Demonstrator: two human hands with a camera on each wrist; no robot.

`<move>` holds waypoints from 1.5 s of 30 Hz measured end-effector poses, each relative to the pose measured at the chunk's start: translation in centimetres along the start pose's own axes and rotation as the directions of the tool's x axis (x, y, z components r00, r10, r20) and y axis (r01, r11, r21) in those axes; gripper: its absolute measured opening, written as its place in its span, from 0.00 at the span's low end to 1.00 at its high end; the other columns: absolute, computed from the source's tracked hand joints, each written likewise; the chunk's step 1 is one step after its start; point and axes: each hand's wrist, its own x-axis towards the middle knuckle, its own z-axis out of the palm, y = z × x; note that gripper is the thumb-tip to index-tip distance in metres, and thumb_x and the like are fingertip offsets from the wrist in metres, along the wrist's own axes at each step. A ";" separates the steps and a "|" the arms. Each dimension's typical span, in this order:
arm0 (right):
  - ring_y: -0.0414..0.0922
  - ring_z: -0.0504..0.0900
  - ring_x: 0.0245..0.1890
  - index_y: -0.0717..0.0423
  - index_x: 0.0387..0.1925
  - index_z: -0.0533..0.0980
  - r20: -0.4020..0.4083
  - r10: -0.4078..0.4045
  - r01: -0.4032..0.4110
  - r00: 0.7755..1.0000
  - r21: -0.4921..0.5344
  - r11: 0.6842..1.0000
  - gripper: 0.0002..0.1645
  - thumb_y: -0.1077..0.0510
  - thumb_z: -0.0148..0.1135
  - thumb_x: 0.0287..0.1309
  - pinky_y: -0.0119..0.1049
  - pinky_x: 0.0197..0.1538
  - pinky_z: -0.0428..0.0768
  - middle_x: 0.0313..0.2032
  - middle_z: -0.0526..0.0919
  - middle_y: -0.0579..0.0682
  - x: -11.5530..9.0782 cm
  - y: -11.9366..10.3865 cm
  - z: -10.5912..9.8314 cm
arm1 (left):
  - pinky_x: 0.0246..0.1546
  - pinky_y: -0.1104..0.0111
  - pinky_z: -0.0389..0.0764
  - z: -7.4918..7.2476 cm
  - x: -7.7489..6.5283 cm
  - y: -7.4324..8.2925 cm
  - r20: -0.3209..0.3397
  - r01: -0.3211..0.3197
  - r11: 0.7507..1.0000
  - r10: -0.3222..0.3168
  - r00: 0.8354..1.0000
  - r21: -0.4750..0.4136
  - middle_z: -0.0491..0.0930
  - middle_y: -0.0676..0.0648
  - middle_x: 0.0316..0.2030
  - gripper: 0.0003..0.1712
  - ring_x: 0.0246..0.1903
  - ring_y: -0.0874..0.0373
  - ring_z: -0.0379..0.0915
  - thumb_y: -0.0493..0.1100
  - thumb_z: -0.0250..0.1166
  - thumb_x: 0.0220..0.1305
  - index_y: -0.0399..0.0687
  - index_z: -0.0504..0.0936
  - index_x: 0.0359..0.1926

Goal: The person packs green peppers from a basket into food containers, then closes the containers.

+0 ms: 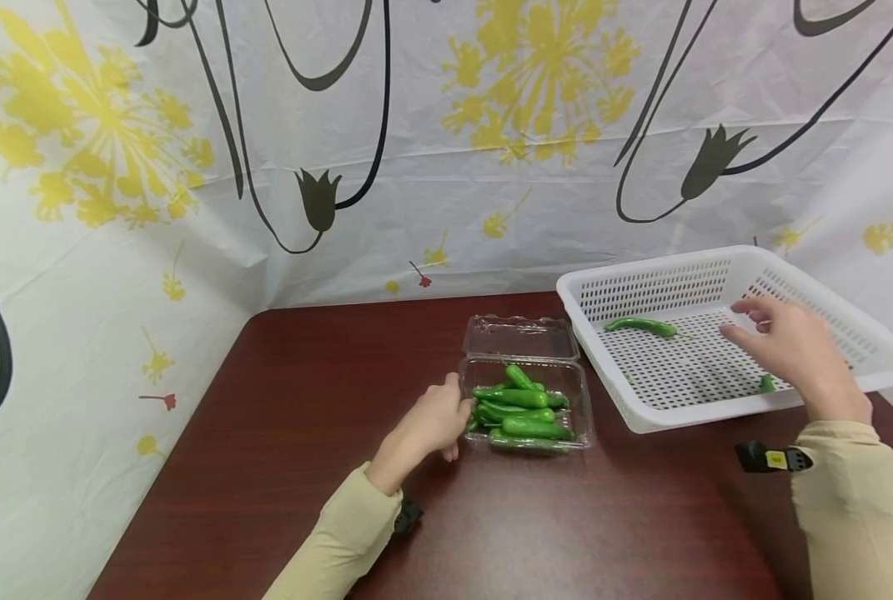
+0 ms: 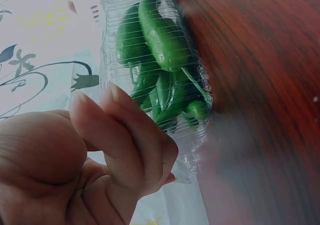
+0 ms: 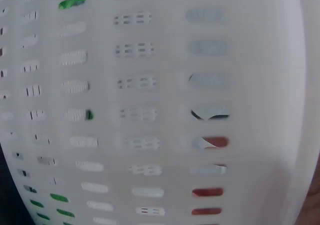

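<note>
A clear plastic clamshell box (image 1: 584,408) lies with its lid (image 1: 521,337) folded back, and several green chili peppers (image 1: 524,398) fill its base. My left hand (image 1: 433,417) is at the box's left side, its fingers loosely curled with nothing visible between them; whether they touch the wall I cannot tell. The left wrist view shows these fingers (image 2: 120,140) in front of the clear wall. Over the white perforated basket (image 1: 611,375) hovers my right hand (image 1: 795,346), thumb and fingers apart, holding nothing. One green chili pepper (image 1: 641,326) lies in the basket's back left; another (image 1: 767,383) shows partly near the front wall.
A dark red-brown wooden table (image 1: 326,400) carries the box and basket. Behind it hangs a white sheet (image 1: 386,258) with yellow and grey flower prints. The basket wall (image 3: 140,130) fills the right wrist view, with bits of green showing through its slots.
</note>
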 end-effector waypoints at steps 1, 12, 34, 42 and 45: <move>0.68 0.72 0.43 0.67 0.50 0.70 0.003 0.004 -0.004 1.000 -0.004 1.000 0.30 0.45 0.57 0.57 0.61 0.39 0.68 0.44 0.72 0.76 0.0 0.1 0.0 | 0.12 0.62 0.77 0.0 0.0 0.0 0.000 0.000 1.000 0.000 1.000 0.001 0.77 0.39 0.16 0.29 0.06 0.55 0.73 0.42 0.49 0.69 0.31 0.52 0.64; 0.71 0.69 0.43 0.69 0.53 0.66 0.130 0.016 -0.011 0.991 -0.042 0.999 0.34 0.45 0.58 0.57 0.63 0.38 0.68 0.45 0.68 0.79 0.2 0.9 0.2 | 0.13 0.62 0.77 -0.1 0.1 -0.2 0.004 -0.004 1.000 0.004 1.000 0.000 0.77 0.38 0.18 0.27 0.06 0.55 0.73 0.42 0.49 0.69 0.32 0.54 0.62; 0.71 0.68 0.45 0.75 0.55 0.61 0.322 0.108 -0.076 0.940 -0.112 0.991 0.49 0.34 0.56 0.53 0.64 0.42 0.67 0.50 0.65 0.78 0.0 2.1 0.3 | 0.12 0.60 0.77 -0.2 0.0 0.0 0.001 -0.019 1.000 0.019 1.000 -0.012 0.78 0.37 0.18 0.26 0.06 0.55 0.73 0.42 0.49 0.69 0.31 0.55 0.61; 0.69 0.71 0.42 0.74 0.52 0.66 0.383 0.106 -0.051 0.918 -0.149 0.987 0.51 0.31 0.58 0.48 0.60 0.38 0.70 0.48 0.69 0.77 -0.1 1.8 0.1 | 0.11 0.61 0.76 -0.1 0.0 0.0 -0.007 -0.037 0.999 0.037 0.999 -0.018 0.77 0.37 0.16 0.24 0.05 0.55 0.72 0.41 0.49 0.68 0.30 0.57 0.59; 0.69 0.71 0.42 0.75 0.53 0.64 0.417 0.108 -0.054 0.903 -0.140 0.989 0.51 0.31 0.58 0.48 0.59 0.38 0.72 0.49 0.67 0.78 -0.1 1.9 0.2 | 0.11 0.61 0.76 -0.1 0.0 -0.1 -0.006 -0.034 0.999 0.034 0.999 -0.019 0.77 0.37 0.17 0.23 0.05 0.55 0.72 0.41 0.49 0.68 0.30 0.58 0.58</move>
